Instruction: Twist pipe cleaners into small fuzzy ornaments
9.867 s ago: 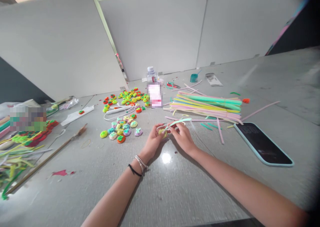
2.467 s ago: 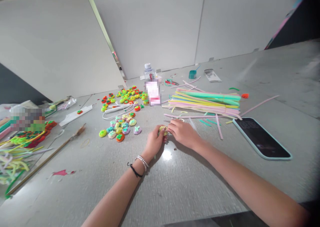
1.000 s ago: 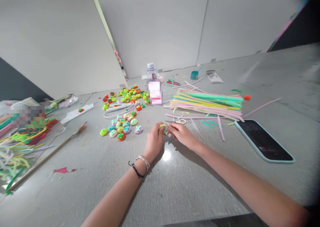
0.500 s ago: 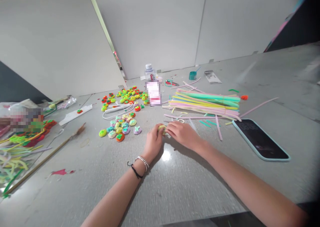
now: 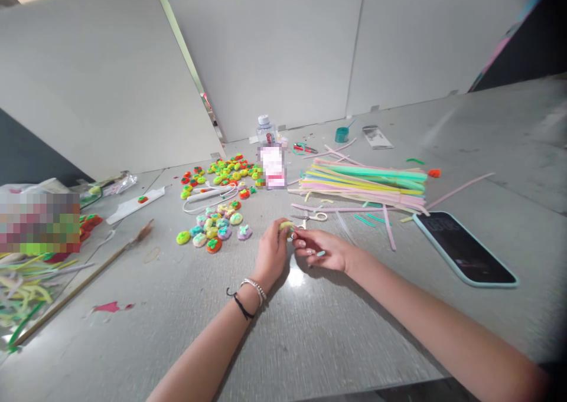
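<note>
My left hand [image 5: 271, 251] is closed, pinching a small pale yellow fuzzy piece [image 5: 286, 226], seemingly coiled pipe cleaner. The thumb and forefinger of my right hand [image 5: 325, 251] press together at the right edge of that piece. A small teal bit [image 5: 321, 253] shows against the curled fingers of my right hand. Just beyond both hands lie scissors with pale handles [image 5: 319, 216]. Left of my hands are coiled pipe-cleaner discs [image 5: 213, 245] in several colours, topped with green or pale leaf shapes. Fingers hide part of the yellow piece.
A bundle of pastel pipe cleaners [image 5: 367, 180] lies beyond my right hand, cut pieces around it. A phone [image 5: 465, 248] is at right. Further back stand a bottle [image 5: 266, 131] and a teal jar [image 5: 342, 134]. A brush [image 5: 84, 275] and more pipe cleaners [image 5: 24, 290] are at left.
My right hand has turned, so its curled fingers and the teal bit now show. More of the scissors is uncovered. My left hand still grips the yellow piece.
</note>
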A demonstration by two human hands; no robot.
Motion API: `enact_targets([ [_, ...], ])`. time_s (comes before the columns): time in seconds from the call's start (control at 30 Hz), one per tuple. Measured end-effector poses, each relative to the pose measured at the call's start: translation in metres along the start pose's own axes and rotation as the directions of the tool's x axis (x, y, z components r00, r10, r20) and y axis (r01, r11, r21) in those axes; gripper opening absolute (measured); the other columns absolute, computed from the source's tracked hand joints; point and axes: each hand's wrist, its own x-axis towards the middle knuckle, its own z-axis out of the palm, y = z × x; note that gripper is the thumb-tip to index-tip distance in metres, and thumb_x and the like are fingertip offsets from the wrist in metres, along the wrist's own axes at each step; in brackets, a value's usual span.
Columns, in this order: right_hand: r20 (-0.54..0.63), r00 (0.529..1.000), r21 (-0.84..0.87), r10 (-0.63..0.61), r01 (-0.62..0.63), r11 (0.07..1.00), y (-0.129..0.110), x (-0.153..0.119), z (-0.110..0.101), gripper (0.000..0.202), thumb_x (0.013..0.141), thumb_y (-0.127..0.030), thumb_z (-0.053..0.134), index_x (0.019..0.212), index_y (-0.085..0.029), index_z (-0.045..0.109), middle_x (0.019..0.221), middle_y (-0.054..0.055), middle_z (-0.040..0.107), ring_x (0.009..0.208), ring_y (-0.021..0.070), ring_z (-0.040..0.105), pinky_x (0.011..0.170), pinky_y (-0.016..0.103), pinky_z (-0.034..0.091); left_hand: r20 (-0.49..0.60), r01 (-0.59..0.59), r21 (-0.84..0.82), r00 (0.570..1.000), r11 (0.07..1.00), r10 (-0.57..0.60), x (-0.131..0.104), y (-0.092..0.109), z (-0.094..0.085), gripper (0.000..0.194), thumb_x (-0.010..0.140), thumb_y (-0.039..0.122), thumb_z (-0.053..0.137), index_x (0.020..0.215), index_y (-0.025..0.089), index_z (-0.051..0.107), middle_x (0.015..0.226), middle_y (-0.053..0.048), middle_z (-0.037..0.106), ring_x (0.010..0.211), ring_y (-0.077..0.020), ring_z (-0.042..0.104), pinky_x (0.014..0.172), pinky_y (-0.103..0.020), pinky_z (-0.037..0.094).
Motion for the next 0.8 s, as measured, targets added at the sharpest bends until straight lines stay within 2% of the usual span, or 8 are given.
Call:
enact_targets([
  [0.1,-0.026,0.999,-0.012,-0.032,0.032,0.999,-0.001,0.001,-0.002,0.017,0.087,-0.025,0.054,0.075,-0.013,0.053,0.054,-0.007,0.039,0.039,0.0016,0.029,0.033,0.014,0.011,-0.006,0.014,-0.007,1.0,1.0,-0.014,0.0,-0.001,0.0,0.026,0.092,0.036,0.04,0.104,0.019,0.057,0.094,-0.005,0.066,0.086,-0.015,0.06,0.079,-0.026,0.042],
  [0.23,-0.076,0.992,-0.076,-0.105,0.1,0.992,0.001,0.002,0.0,0.018,0.083,-0.026,0.057,0.071,-0.014,0.054,0.052,-0.007,0.036,0.04,0.0021,0.027,0.035,0.015,0.01,-0.006,0.013,-0.018,1.0,1.0,-0.013,0.0,-0.002,0.0,0.027,0.092,0.036,0.04,0.105,0.02,0.057,0.094,-0.005,0.066,0.086,-0.015,0.06,0.078,-0.025,0.042],
  [0.4,-0.152,0.958,-0.28,-0.242,0.193,0.94,0.004,0.001,0.005,0.019,0.077,-0.031,0.062,0.068,-0.014,0.057,0.05,-0.007,0.035,0.041,0.0032,0.026,0.039,0.019,0.011,0.0,0.01,-0.017,1.0,1.0,-0.01,0.0,-0.003,0.0,0.027,0.093,0.035,0.038,0.106,0.019,0.056,0.094,-0.006,0.066,0.086,-0.015,0.059,0.076,-0.025,0.042],
  [0.47,-0.157,0.938,-0.407,-0.31,0.224,0.886,0.003,0.0,0.006,0.021,0.076,-0.033,0.062,0.067,-0.014,0.059,0.049,-0.007,0.036,0.041,0.0039,0.027,0.04,0.021,0.012,0.012,0.016,-0.009,1.0,1.0,-0.016,0.001,-0.002,0.0,0.027,0.093,0.035,0.038,0.105,0.018,0.056,0.092,-0.005,0.066,0.083,-0.0148,0.059,0.074,-0.024,0.041],
  [0.57,-0.122,0.904,-0.634,-0.409,0.246,0.733,0.0,-0.004,0.006,0.026,0.078,-0.038,0.059,0.066,-0.015,0.061,0.049,-0.005,0.039,0.042,0.0058,0.032,0.041,0.022,0.017,0.034,0.015,0.004,0.999,1.0,-0.015,0.001,-0.002,0.0,0.027,0.092,0.034,0.039,0.104,0.018,0.057,0.09,-0.005,0.067,0.082,-0.0146,0.059,0.073,-0.024,0.041],
  [0.67,-0.047,0.883,-0.822,-0.467,0.232,0.521,-0.006,-0.01,0.006,0.028,0.081,-0.036,0.054,0.067,-0.015,0.064,0.049,-0.004,0.043,0.045,0.0075,0.037,0.045,0.023,0.024,0.062,0.005,0.007,0.998,1.0,-0.006,0.0,0.0,0.0,0.027,0.093,0.034,0.038,0.103,0.018,0.057,0.089,-0.005,0.067,0.081,-0.0143,0.059,0.073,-0.023,0.041],
  [0.73,0.03,0.858,-0.924,-0.512,0.219,0.313,-0.01,-0.014,0.008,0.027,0.083,-0.031,0.051,0.067,-0.015,0.066,0.05,-0.003,0.047,0.047,0.0087,0.041,0.049,0.024,0.028,0.086,0.0,0.007,0.996,1.0,-0.001,0.0,0.001,0.0,0.028,0.093,0.034,0.037,0.103,0.018,0.057,0.088,-0.005,0.067,0.079,-0.0139,0.059,0.073,-0.023,0.041],
  [0.8,0.11,0.817,-0.982,-0.565,0.177,0.064,-0.011,-0.017,0.01,0.026,0.083,-0.025,0.05,0.064,-0.016,0.066,0.052,-0.002,0.052,0.051,0.0098,0.046,0.053,0.025,0.03,0.107,-0.004,0.001,0.994,1.0,0.004,0.0,0.001,0.001,0.029,0.093,0.036,0.037,0.102,0.018,0.058,0.087,-0.004,0.067,0.078,-0.0134,0.059,0.073,-0.023,0.041],
])
